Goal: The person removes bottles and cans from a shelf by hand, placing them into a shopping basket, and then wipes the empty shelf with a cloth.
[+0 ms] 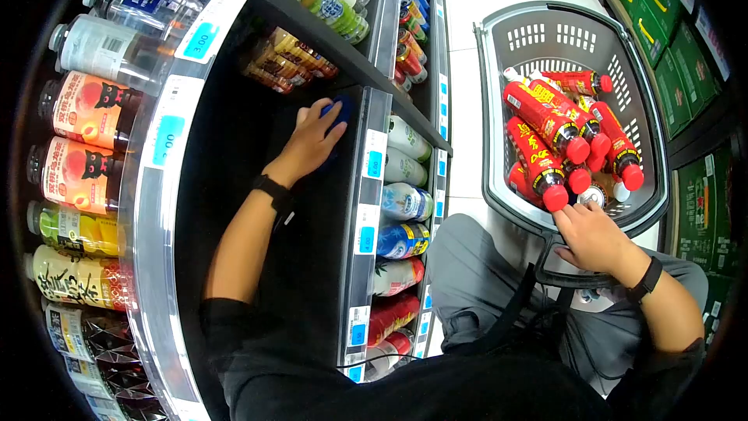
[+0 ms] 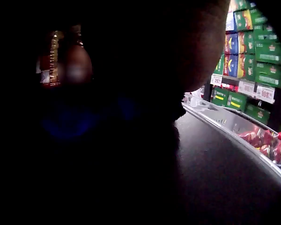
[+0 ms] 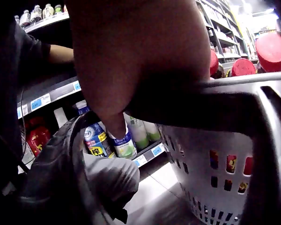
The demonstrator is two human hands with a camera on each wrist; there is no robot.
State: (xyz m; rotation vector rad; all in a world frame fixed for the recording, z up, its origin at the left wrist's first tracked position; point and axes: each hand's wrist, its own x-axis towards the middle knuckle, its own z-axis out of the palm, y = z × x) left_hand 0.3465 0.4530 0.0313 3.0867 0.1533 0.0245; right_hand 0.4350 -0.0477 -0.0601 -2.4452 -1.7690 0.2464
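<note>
Though inside shelf edge (image 1: pixel 370 196), left hand (image 1: pixel 310 144) on blue object (image 1: pixel 340 112)

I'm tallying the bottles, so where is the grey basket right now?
In the head view, the grey basket is on the right, between drink shelves and green boxes, with the right hand at its near rim.

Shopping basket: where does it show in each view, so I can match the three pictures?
Head: the shopping basket is at upper right.
Left wrist: the shopping basket shows partly, at the right, beyond the shelf edge.
Right wrist: the shopping basket is at the right, its slotted side visible.
Shared landmark: red bottles inside it, blurred in the left wrist view.
</note>
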